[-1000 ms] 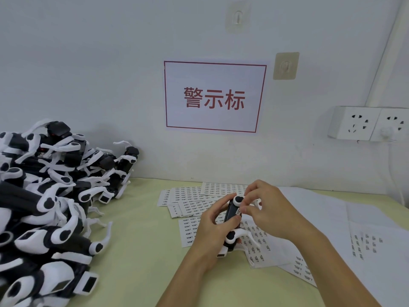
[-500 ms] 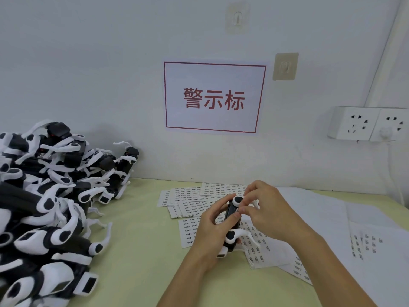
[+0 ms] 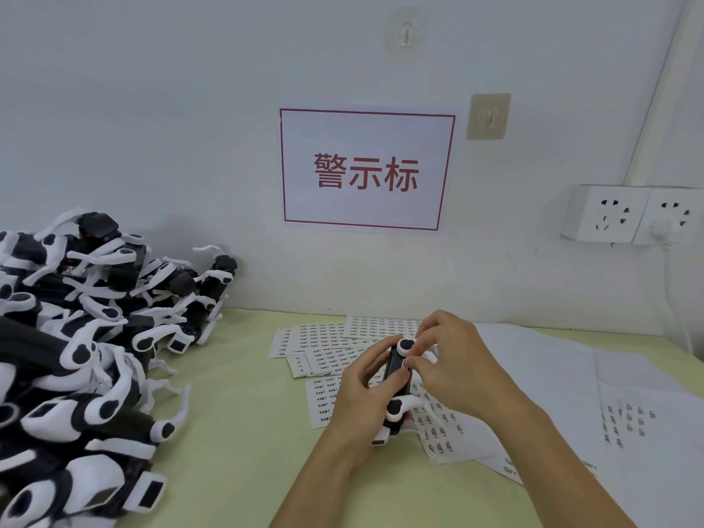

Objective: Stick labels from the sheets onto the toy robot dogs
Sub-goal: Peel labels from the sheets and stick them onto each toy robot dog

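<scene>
- The left hand [image 3: 362,398] is curling its fingers and thumb round one toy robot dog [image 3: 396,379], holding it just above the label sheets [image 3: 331,352] at lower centre of the frame, the black body facing up.
- The right hand [image 3: 453,371] is bending its fingertips [image 3: 413,362] down onto the dog's body, pinched close together; whether a label is sitting under them cannot be told, since the fingers are hiding that spot.
- If a label is there, it is probably being pressed down, and the risk is a crooked or creased set: the body is narrow and curved, and an edge left unpressed could be lifting later.
- The dog's thin white legs are sticking out near the right palm; a harder squeeze could be bending or snagging one.
- The loose sheets are overlapping directly below the hands, so a dropped dog or a dragging wrist could be shifting them or catching a peeled corner.
- The white papers [image 3: 571,375] at right are lying under the right forearm, and a sweep of that arm could be pulling them along the yellow-green table [image 3: 236,432].
- The heap of toy dogs [image 3: 76,356] at left is piled high against the wall, well apart from the hands; tangled legs there could be making the next pick drag several out at once.
</scene>
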A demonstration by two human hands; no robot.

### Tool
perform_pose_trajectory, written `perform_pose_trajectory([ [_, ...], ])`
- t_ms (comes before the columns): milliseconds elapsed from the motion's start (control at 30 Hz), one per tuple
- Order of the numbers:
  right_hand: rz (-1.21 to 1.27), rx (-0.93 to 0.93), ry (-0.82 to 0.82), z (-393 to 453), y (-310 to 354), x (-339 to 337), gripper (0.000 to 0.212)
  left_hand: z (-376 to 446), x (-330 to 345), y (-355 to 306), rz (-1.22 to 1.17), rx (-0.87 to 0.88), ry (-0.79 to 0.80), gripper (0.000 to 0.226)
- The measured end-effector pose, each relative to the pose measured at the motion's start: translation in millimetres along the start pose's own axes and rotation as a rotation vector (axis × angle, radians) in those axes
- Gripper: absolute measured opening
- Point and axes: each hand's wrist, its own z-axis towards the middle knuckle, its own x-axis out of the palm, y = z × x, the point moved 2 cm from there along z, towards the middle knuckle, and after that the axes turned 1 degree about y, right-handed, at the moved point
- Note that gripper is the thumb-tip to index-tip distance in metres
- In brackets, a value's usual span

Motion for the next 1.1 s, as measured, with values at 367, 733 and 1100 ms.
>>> perform_pose_trajectory([
  [367,-0.083,0.081,-0.029,-0.4,7.8,-0.8,0.004,0.0,-0.3,1.0,0.013,0.016,0.005,0.039],
  [733,-0.053,0.259,-0.074,-1.0,14.8,0.9,0.014,-0.6,-0.1,0.4,0.016,0.013,-0.005,0.038],
  [1100,0.051,0.318,0.029,-1.1,10.3,-9.2,0.014,-2.2,0.2,-1.9,-0.037,-0.001,0.000,0.041],
])
